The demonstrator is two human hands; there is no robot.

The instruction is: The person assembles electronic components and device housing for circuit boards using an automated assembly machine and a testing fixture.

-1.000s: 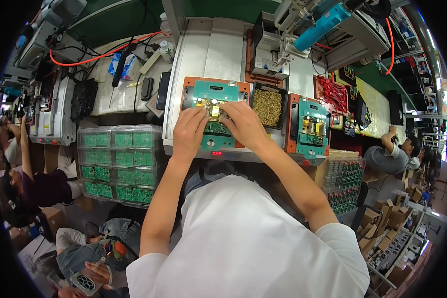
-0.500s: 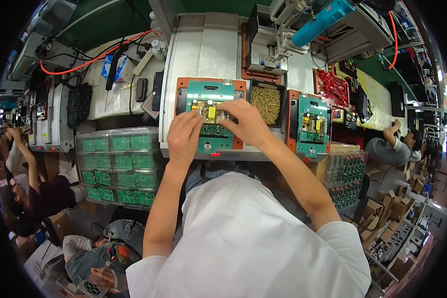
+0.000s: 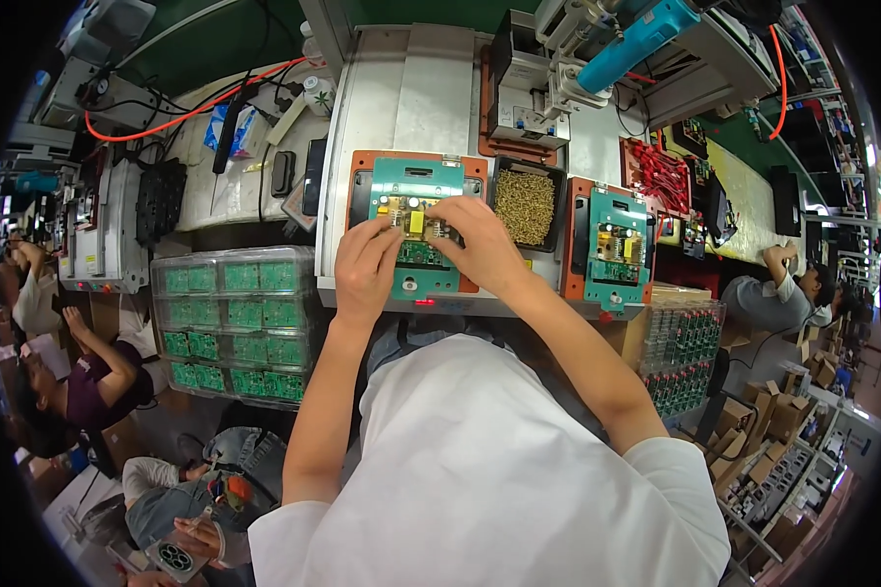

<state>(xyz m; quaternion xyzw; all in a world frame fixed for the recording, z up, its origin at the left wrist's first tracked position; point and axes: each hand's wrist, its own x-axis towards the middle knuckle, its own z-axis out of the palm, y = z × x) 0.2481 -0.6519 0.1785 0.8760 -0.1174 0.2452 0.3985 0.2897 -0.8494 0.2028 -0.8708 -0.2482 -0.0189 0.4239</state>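
In front of me a circuit board [image 3: 417,223] with yellow and metal parts sits in a teal fixture [image 3: 416,173]. My left hand [image 3: 366,266] is at the board's left side, thumb and fingertips closed together on it. From the right, my right hand [image 3: 486,247] reaches over the board's other side with curled fingers gripping there. The fingers cover part of the board's edges, so the exact contact is hidden. A second teal fixture [image 3: 614,207] to the right bears a similar board [image 3: 618,249].
A black bin of small brass-coloured pieces [image 3: 527,206] stands between the fixtures. Clear trays of green boards [image 3: 233,323] are at the left, and another stack [image 3: 677,352] is at the right. A blue cylinder [image 3: 639,45] overhangs the back right. Other people work on both sides.
Both my hands stay at the board and shift only slightly, the right fingers a little lower on its side. A person at the far left has lowered an arm.
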